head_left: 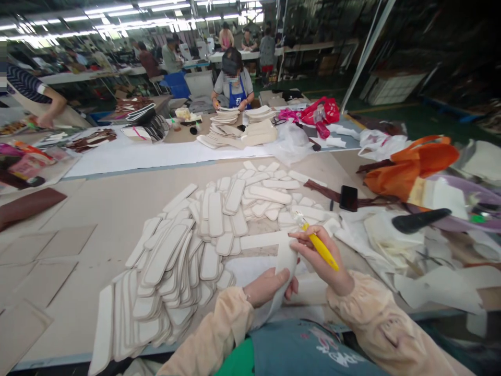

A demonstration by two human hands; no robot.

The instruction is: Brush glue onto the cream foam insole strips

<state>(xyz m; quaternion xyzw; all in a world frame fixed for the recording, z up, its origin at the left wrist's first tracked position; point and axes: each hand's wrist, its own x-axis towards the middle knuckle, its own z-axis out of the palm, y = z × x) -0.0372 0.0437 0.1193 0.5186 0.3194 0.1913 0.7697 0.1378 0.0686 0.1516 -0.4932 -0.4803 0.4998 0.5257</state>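
My left hand (270,286) grips a long white strip with a rounded end (287,256), thumb on its face and fingers behind. It stands tilted up in front of my body. My right hand (323,256) holds a yellow-handled tool (323,250) across the palm, its pale tip pointing up and away; the tip is too blurred to name its kind. Fingertips of the same hand touch the strip's upper end. Just left of both hands lies a big heap of white rounded strips (168,256) with brown edges, stacked and overlapping. Another flat white strip (258,240) lies behind the held one.
A black phone (348,198) lies right of the heap, near an orange bag (415,162) and a purple basin (477,203). White scraps (438,287) cover the right side. Square brown sheets (50,277) lie left. A co-worker (234,86) sits across the table behind stacked pieces.
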